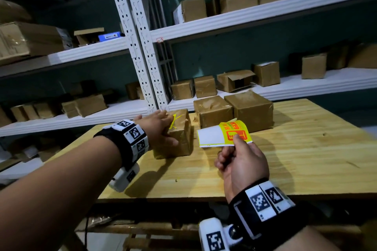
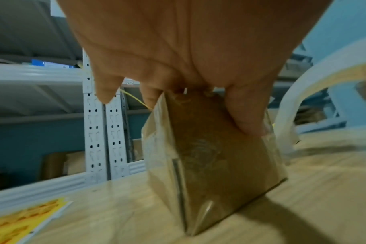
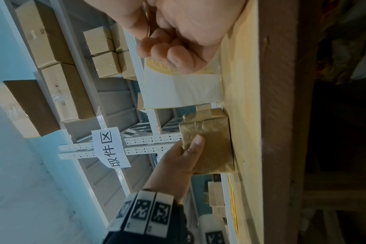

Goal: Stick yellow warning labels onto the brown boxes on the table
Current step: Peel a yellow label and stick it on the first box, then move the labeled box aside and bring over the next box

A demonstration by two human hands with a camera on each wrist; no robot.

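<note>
Left hand (image 1: 158, 126) grips brown box (image 1: 179, 140); right hand (image 1: 242, 161) pinches label sheet (image 1: 222, 134).

On the table (image 1: 285, 159), one box (image 1: 179, 138) stands nearest the front left with the left hand (image 1: 161, 128) on its top and side. Two more boxes (image 1: 213, 111) (image 1: 250, 108) sit side by side behind it to the right. The label sheet (image 1: 222, 134), held by the right hand (image 1: 242, 163), lies between the front box and those two; shelves (image 1: 306, 85) with further boxes stand behind the table.
</note>
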